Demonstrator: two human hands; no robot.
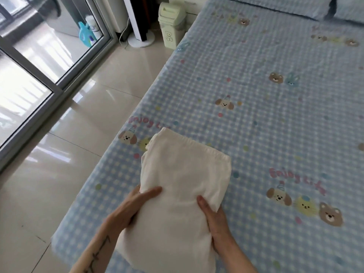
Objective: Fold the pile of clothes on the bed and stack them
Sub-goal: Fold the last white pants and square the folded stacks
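A folded cream-white garment [183, 174] with an elastic waistband at its far end is held above the near-left part of the bed [275, 125]. My left hand [132, 205] grips its left side, thumb on top and fingers hidden beneath the cloth. On the right side, my right hand [214, 217] holds it the same way, with the thumb lying over the fabric. The garment's near end hangs down between my forearms. No other clothes or stack show in this view.
The bed has a blue checked sheet with cartoon animals; pillows [315, 4] lie at its far end. Shiny tiled floor [69, 154] runs along the left. A pale green bin [171, 24], a white fan base [140, 39] and a glass sliding door [39, 62] stand beyond.
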